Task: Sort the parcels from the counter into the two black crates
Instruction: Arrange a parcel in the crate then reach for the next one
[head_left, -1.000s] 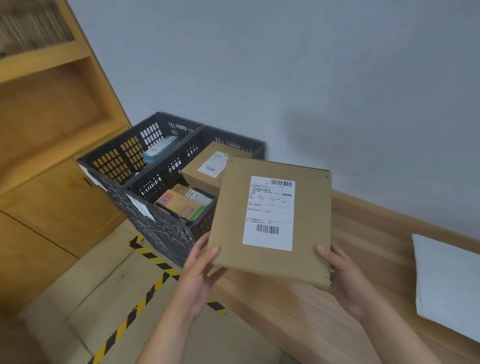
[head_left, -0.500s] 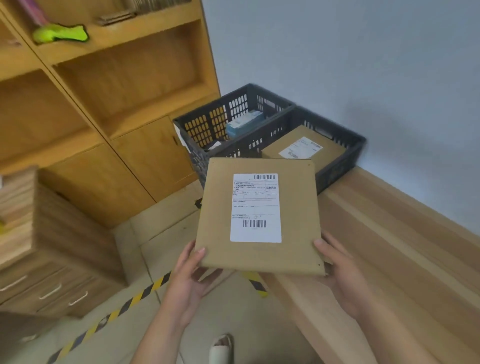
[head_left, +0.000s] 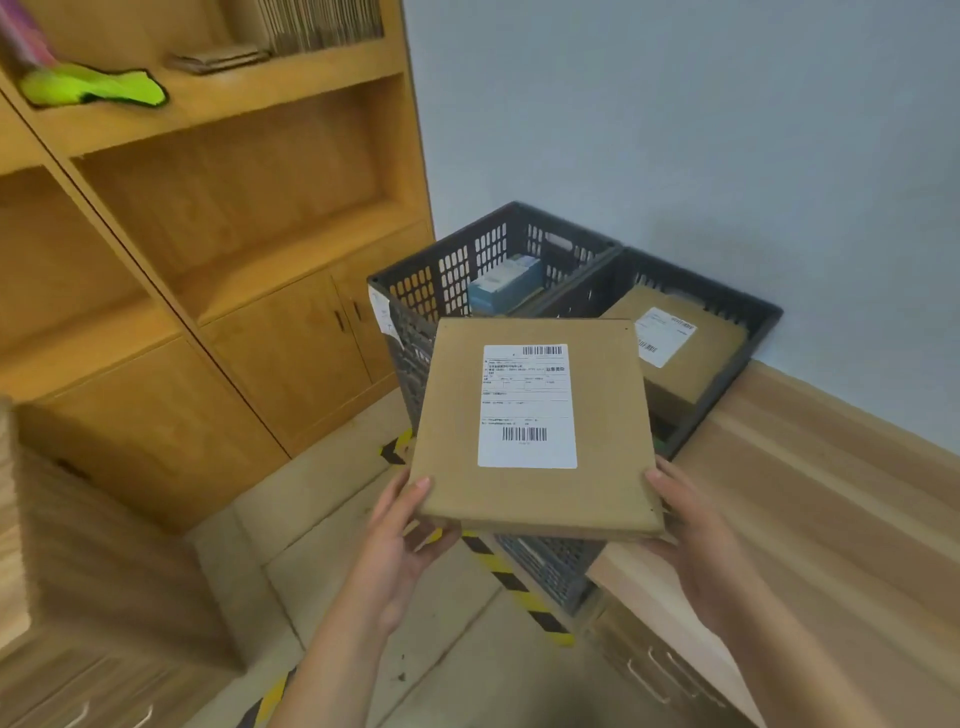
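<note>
**Two hands carry a flat parcel (head_left: 535, 426) toward the crates**

I see the flat parcel, label up, held roughly level in the air just in front of two black crates at the end of the desk (head_left: 810, 519). My left hand (head_left: 400, 525) grips its near left corner, thumb on top, fingers beneath; my right hand (head_left: 696, 540) grips the near right corner, thumb on top. The left crate (head_left: 452, 270) holds a blue box (head_left: 504, 286), the right crate (head_left: 743, 317) a second parcel (head_left: 696, 364). I judge this mid-carry: next I must pick a crate, clear its rim, lower and let go
</note>
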